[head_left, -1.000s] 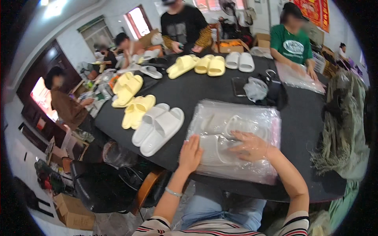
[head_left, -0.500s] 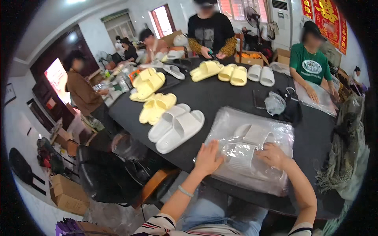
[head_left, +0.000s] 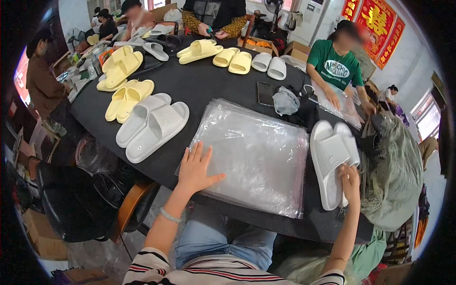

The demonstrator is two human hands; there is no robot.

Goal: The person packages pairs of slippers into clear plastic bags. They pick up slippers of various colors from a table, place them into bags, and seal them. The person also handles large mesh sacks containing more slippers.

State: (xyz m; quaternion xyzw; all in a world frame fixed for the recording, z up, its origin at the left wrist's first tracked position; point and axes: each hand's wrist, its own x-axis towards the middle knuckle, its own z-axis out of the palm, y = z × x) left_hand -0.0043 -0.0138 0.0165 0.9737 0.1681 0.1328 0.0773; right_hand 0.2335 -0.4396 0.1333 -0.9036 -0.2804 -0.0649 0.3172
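Fingers wide, the left hand (head_left: 193, 172) lies on a stack of clear bags (head_left: 256, 156); the right hand (head_left: 350, 184) grips white slippers (head_left: 328, 154) just right of the stack, mostly left of its curled fingers, long axis running away across the table (head_left: 190, 85).

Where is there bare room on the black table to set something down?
The widest bare patch of table lies between the far yellow slippers, left pale slippers, bag stack and phone. A narrow strip runs along the near edge. Crowded: the right end, with fringed cloth and the other pale pair at the right hand.
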